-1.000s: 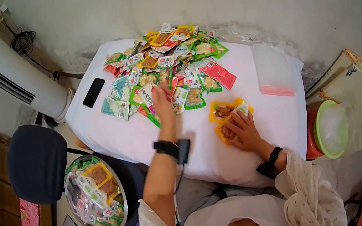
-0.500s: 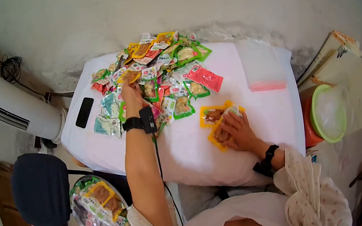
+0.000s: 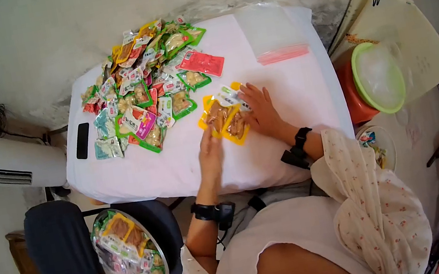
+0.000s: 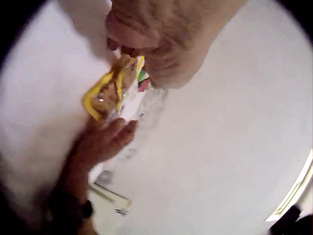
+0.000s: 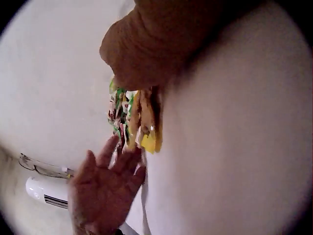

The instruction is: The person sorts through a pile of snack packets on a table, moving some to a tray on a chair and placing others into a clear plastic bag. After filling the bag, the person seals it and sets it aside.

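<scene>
In the head view, my left hand [image 3: 210, 153] pinches the near edge of a yellow-edged packet of brown food [image 3: 217, 115]. That packet overlaps a second yellow-edged packet [image 3: 237, 128] on the white-covered table. My right hand [image 3: 263, 110] rests at the right side of these packets with its fingers fairly straight, partly over a white label. The left wrist view shows the packets [image 4: 105, 98] between both hands. A big pile of mixed snack packets [image 3: 132, 91] lies to the far left, several with green edges, and a red packet [image 3: 203, 63] at its right side.
Clear plastic bags with a pink edge [image 3: 282, 54] lie at the table's back right. A black phone [image 3: 82, 141] is at the left edge. A round metal bowl of packets [image 3: 161, 264] stands on a chair at lower left. Right of the table is a green-rimmed basin [image 3: 360, 77].
My left hand reached from the pile's front into its middle, then came back right with a yellow-edged packet to the others. My right hand stayed by the packets. The head view has shifted.
</scene>
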`<state>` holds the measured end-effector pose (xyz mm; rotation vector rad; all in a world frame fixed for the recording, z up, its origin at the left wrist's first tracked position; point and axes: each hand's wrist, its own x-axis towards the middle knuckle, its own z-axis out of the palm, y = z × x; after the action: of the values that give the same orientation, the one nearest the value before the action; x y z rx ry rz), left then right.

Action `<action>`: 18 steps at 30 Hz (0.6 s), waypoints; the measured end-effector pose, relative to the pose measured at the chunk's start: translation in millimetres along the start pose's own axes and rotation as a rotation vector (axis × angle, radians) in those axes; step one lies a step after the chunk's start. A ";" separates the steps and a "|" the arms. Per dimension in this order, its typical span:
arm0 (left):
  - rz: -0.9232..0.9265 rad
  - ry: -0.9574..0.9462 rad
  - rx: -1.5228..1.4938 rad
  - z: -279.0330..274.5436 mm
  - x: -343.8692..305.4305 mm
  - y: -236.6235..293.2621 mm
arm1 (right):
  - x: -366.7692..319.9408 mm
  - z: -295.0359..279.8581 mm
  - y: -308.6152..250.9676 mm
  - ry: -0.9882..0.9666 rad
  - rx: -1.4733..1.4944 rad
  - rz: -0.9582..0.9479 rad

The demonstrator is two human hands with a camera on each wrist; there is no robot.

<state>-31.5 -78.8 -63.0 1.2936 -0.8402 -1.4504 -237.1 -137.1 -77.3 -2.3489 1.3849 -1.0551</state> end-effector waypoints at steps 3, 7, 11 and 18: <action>0.612 0.139 0.890 -7.0 1.1 -7.4 | 0.2 3.7 4.6 0.080 0.005 0.103; 0.783 0.244 1.080 -4.5 29.1 33.3 | 1.9 6.9 10.3 0.195 0.085 0.068; 0.897 0.141 1.344 5.9 86.5 66.8 | 2.2 4.8 7.9 0.203 0.081 0.054; 1.152 -0.265 1.664 51.4 174.9 76.5 | 1.1 6.4 8.8 0.175 0.081 0.032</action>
<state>-56.7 -272.7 -33.5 1.1198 -2.6252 0.3045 -238.4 -143.8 -85.9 -2.2148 1.4041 -1.3088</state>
